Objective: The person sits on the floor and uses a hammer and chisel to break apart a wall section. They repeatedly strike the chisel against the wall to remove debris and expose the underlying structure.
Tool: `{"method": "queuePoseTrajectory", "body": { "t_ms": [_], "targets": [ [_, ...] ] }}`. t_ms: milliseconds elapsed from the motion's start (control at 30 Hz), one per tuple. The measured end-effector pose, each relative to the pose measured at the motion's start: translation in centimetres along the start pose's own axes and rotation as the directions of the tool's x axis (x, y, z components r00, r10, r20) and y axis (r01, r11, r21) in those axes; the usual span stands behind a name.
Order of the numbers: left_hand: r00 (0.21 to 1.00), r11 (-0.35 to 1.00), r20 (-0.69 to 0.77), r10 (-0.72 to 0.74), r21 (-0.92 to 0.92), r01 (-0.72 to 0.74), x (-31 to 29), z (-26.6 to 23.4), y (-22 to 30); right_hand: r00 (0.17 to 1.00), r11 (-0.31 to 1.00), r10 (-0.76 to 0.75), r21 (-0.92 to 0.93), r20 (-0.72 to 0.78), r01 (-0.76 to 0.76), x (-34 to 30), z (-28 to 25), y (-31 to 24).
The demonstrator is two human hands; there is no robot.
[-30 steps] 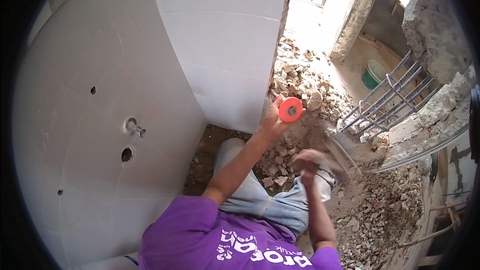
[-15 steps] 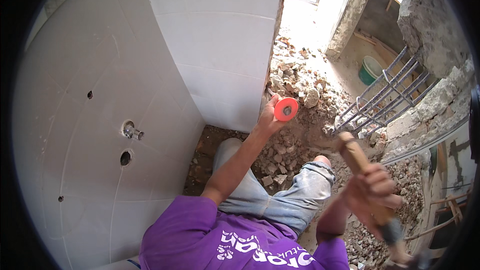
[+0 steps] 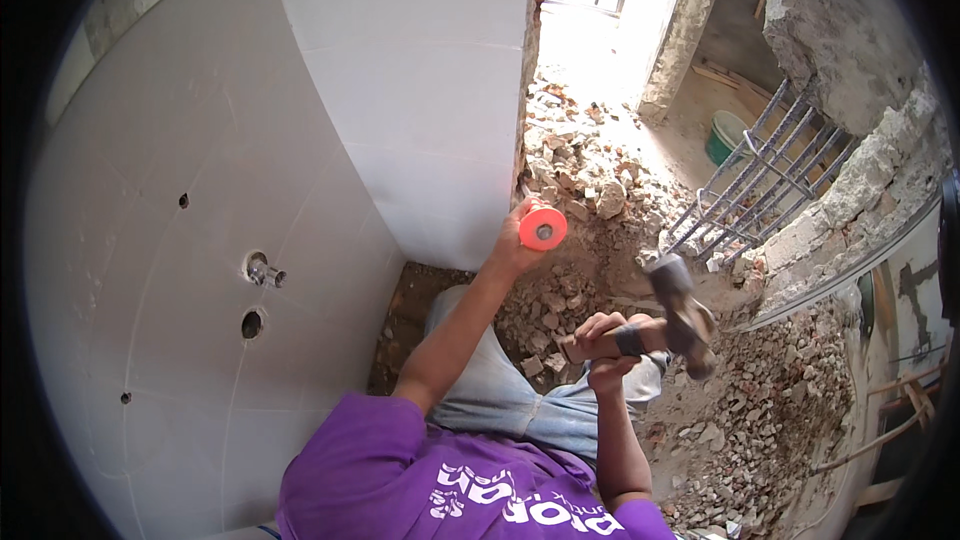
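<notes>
- Chisel [image 3: 544, 232] and hammer [image 3: 652, 336], one in each hand: chisel near the middle of the scene, hammer to its right and nearer; the two are apart.
- Left: grey tiled wall [image 3: 180, 320] with a short metal pipe fitting [image 3: 266, 271], a round hole [image 3: 252, 324] just below it, and smaller holes.
- Next right, far: white tiled wall [image 3: 430, 120], its right edge broken and rough.
- Left hand [image 3: 513, 240]: closed round the chisel behind its round orange guard [image 3: 530, 222]. Chisel points away, beside the white wall's broken edge; tip hidden, contact cannot be told.
- Near middle: purple shirt [image 3: 365, 445] and pale, dusty jeans [image 3: 490, 380], knees bent.
- Beyond the chisel: rubble [image 3: 575, 155], spreading toward the bright opening.
- Right hand [image 3: 609, 360]: fingers wrapped round the hammer's handle, dark band showing; hammer head to the right, slightly blurred.
- Far right: green bucket [image 3: 716, 148] on the floor, exposed steel bars [image 3: 745, 185], broken concrete [image 3: 840, 30].
- Near right: smaller debris [image 3: 770, 410].
</notes>
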State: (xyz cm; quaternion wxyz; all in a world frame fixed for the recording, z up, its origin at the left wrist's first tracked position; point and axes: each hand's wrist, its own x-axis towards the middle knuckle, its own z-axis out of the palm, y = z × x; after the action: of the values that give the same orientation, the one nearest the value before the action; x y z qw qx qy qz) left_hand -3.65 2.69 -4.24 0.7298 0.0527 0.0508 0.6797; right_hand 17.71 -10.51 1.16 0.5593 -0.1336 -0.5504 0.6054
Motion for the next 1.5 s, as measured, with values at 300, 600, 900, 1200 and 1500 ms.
{"method": "queuePoseTrajectory", "body": {
  "t_ms": [300, 600, 900, 1200, 1500],
  "targets": [
    [0.994, 0.975, -0.104, 0.02, 0.221, 0.004, 0.9, -0.9, 0.8, 0.955, 0.738, 0.263, -0.61, -0.134, -0.289, -2.9, -4.9, 11.6],
    [0.897, 0.865, -0.255, -0.362, 0.267, 0.425, 1.5, -2.7, -4.2, 0.916, 0.903, 0.332, -0.205, -0.228, -0.378, -10.6, -5.3, 7.7],
    [0.952, 0.899, -0.299, 0.068, 0.432, 0.072, 0.9, -0.9, -5.4, 0.865, 0.906, 0.421, 0.166, -0.274, -0.389, -10.3, -6.7, 7.9],
    [0.99, 0.937, -0.14, 0.035, 0.349, 0.016, 8.5, -3.1, -3.0, 0.861, 0.876, 0.471, 0.217, -0.192, -0.431, -10.3, -7.5, 8.3],
    [0.96, 0.945, -0.251, 0.121, 0.324, -0.035, 10.2, -0.8, -7.4, 0.855, 0.882, 0.457, 0.25, -0.244, -0.4, -10.1, -8.7, 8.8]
  ]
}}
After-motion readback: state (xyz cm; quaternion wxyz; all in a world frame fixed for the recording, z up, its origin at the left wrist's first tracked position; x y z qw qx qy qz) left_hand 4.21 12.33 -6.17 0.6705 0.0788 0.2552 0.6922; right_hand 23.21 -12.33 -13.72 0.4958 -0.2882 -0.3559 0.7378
